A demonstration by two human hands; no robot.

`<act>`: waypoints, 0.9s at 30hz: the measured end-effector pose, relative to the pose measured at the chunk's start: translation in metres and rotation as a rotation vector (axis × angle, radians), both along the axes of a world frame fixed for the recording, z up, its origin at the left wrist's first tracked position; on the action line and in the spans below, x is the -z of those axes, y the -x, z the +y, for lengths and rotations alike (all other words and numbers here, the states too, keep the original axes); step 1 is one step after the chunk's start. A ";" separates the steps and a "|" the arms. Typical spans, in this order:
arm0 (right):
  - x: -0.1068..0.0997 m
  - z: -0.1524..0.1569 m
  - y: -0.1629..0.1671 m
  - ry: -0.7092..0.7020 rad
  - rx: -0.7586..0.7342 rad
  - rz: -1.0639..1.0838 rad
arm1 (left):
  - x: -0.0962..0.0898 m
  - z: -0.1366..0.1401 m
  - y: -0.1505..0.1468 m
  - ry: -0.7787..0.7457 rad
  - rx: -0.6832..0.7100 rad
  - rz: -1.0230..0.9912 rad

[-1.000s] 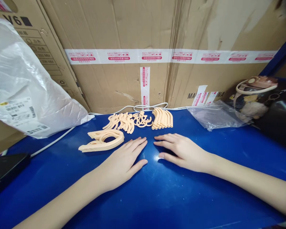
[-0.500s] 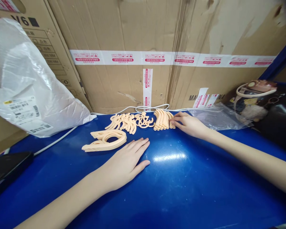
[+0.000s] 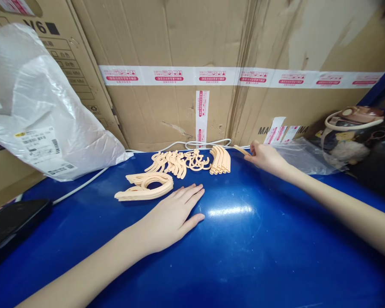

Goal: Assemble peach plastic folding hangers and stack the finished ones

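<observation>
Cream-coloured strip [image 3: 240,149], held near the rear edge of the counter [image 3: 244,261], between the row of curved pieces [image 3: 220,160] and the clear plastic bag [image 3: 298,158]. The right hand [image 3: 265,156] has its grip together, thumb and fingers clamped on the strip; one end projects to the left, the remainder is hidden by the fingers. Whether the strip touches the counter cannot be told. The step in hand is judged to be the handling of a single piece apart from its row. The next move would call for a steady pinch and a path clear of the neighbouring pieces.

Left of the row lie the small hooked pieces [image 3: 197,161], then the wavy pieces [image 3: 171,162]. Nearer the viewer is the stack of larger pieces [image 3: 141,196], with a round opening. The left hand [image 3: 170,216] rests palm down just beside this stack, thumb apart from the fingers, its grip holding nothing.

Periphery: white parcel bag [image 3: 54,115] at left, black device [image 3: 16,226] below it, large carton [image 3: 167,42] behind.
</observation>
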State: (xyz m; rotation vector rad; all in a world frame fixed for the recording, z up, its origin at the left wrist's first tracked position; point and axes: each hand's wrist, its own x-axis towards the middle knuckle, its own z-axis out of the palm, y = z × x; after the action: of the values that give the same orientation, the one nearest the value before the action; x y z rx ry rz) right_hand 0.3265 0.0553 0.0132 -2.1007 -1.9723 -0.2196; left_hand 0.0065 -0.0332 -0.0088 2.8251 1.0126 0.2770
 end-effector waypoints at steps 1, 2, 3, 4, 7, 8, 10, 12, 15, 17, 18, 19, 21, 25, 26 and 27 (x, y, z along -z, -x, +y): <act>-0.004 -0.005 0.000 -0.019 -0.008 0.014 | 0.000 0.000 0.000 0.003 0.004 0.003; -0.008 -0.012 0.002 -0.041 -0.029 0.031 | -0.001 -0.001 0.001 0.003 0.006 -0.001; -0.011 -0.020 0.005 -0.061 -0.060 0.050 | -0.001 -0.001 0.001 -0.004 0.008 -0.013; -0.013 -0.030 0.010 -0.078 -0.104 0.075 | -0.003 -0.001 0.002 -0.020 0.004 -0.035; -0.014 -0.066 0.034 -0.105 -0.403 0.241 | -0.010 -0.002 0.003 -0.100 -0.030 -0.152; -0.011 -0.078 0.044 -0.077 -0.480 0.264 | -0.013 -0.003 0.003 -0.119 -0.033 -0.187; -0.004 -0.101 0.063 0.002 -0.661 0.260 | -0.020 -0.004 0.003 -0.126 -0.018 -0.227; 0.004 -0.117 0.079 0.030 -0.807 0.206 | -0.025 -0.005 0.004 -0.096 0.016 -0.213; 0.013 -0.129 0.090 0.009 -0.922 0.134 | -0.027 -0.007 0.003 -0.027 0.059 -0.152; 0.016 -0.131 0.091 -0.001 -0.962 0.112 | -0.026 -0.008 0.003 0.031 0.085 -0.117; 0.017 -0.130 0.090 0.001 -0.974 0.107 | -0.025 -0.009 0.003 0.059 0.091 -0.102; 0.018 -0.130 0.090 0.011 -0.981 0.107 | -0.024 -0.009 0.002 0.085 0.094 -0.089; 0.020 -0.129 0.089 0.038 -0.985 0.117 | -0.023 -0.010 0.001 0.120 0.097 -0.073; 0.018 -0.130 0.089 0.142 -0.987 0.162 | -0.024 -0.010 -0.001 0.173 0.093 -0.072; 0.017 -0.130 0.089 0.173 -0.996 0.171 | -0.025 -0.010 -0.002 0.193 0.085 -0.069; 0.015 -0.130 0.088 0.198 -1.010 0.174 | -0.025 -0.011 -0.002 0.216 0.075 -0.065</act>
State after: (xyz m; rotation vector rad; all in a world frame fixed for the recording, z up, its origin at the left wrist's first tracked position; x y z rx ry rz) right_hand 0.2384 -0.0744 -0.0023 -0.9187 -2.7012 0.3462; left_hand 0.0085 -0.0437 0.0166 2.6350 0.8645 0.2341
